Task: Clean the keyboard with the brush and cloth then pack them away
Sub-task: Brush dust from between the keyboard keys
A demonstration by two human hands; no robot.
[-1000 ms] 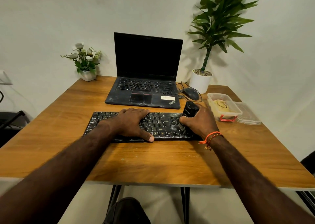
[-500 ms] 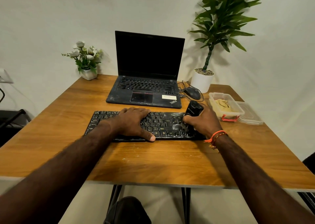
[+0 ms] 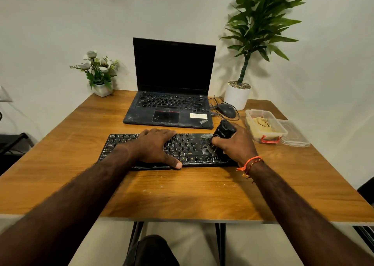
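Observation:
A dusty black keyboard (image 3: 188, 151) lies across the middle of the wooden table (image 3: 182, 192). My left hand (image 3: 155, 146) rests flat on its left-centre keys, fingers spread, thumb at the front edge. My right hand (image 3: 236, 144) grips a black brush (image 3: 221, 133) upright, with its bristles down on the keys at the keyboard's right end. A tan cloth (image 3: 261, 124) lies bunched in a clear plastic box (image 3: 265, 132) to the right of the keyboard.
An open black laptop (image 3: 172, 103) stands behind the keyboard. A wired mouse (image 3: 226, 110) and a white potted plant (image 3: 237, 95) are at the back right. The box's lid (image 3: 294, 134) lies beside the box. A small flower pot (image 3: 101, 77) sits back left.
My right hand has shifted the brush slightly right and back along the keyboard's right end. My left hand stays on the keys.

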